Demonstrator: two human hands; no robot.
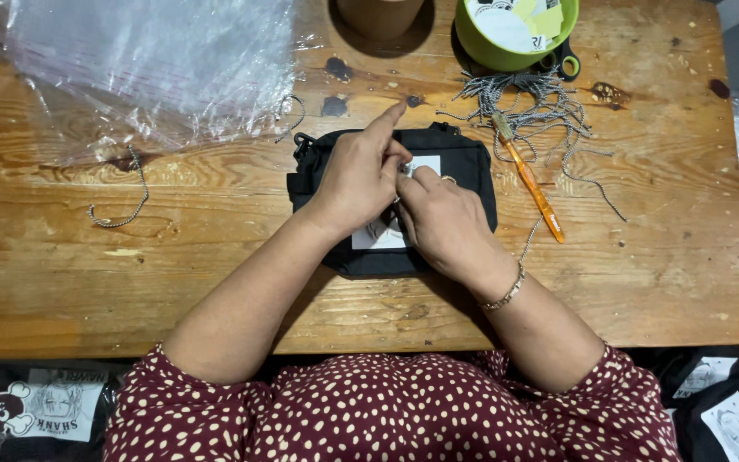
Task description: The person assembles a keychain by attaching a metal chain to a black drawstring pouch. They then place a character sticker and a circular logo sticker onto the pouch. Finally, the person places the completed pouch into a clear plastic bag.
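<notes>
Nearest the camera was the person's dark red blouse with cream dots (387, 411), and from it both forearms reached forward over the wooden tabletop (62, 257). Black pieces of cloth with white printed patches lay below the near edge, one at the left (36, 406) and others at the right (716, 402).

At the middle of the tabletop lay a small black pouch (472, 171) with a white printed patch on its front, flat and partly covered by the hands. The left hand (357, 175) rested on the pouch with its forefinger stretched out toward the far edge, while the thumb and other fingers were drawn close together on something small and pale. The right hand (446, 222), a thin bracelet (506, 293) at its wrist, met the left just above the patch; its fingers were pinched narrow on the same small piece, too small to tell what it was.

Right of the pouch lay a heap of black-and-white speckled cords (532, 107), with an orange-handled tool (534, 184) slanting across them. One loose cord (126, 201) lay alone well to the left. A sheet of clear plastic wrap (147, 68) covered the far left corner. A green bowl (506, 47) holding paper slips and a brown cup (380, 15) stood at the far edge.
</notes>
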